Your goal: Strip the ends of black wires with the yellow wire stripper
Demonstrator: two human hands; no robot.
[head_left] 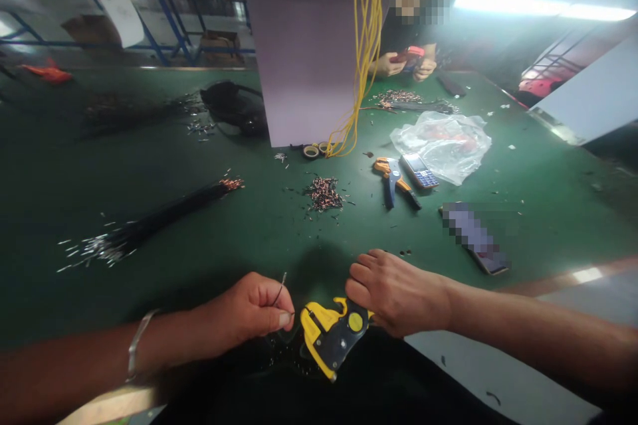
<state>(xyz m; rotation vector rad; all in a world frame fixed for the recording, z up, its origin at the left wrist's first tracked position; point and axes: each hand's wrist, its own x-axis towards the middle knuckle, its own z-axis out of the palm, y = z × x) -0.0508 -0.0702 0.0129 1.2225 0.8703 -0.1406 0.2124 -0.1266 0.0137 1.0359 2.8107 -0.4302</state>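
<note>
The green worktop [239,159] carries a dark wire bundle [174,212] and a keypad phone [419,170]; across it, a person [405,66] holds something red. The left hand [262,309], thumb and fingers pinched closed, holds a thin wire [281,287]. The right hand [383,289] is curled shut around the yellow-and-black wire stripper [333,337], just beside the left fingertips.

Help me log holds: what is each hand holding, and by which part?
Left hand: a thin wire, pinched below its raised end. Right hand: the yellow-and-black stripper, by its handle end.
</note>
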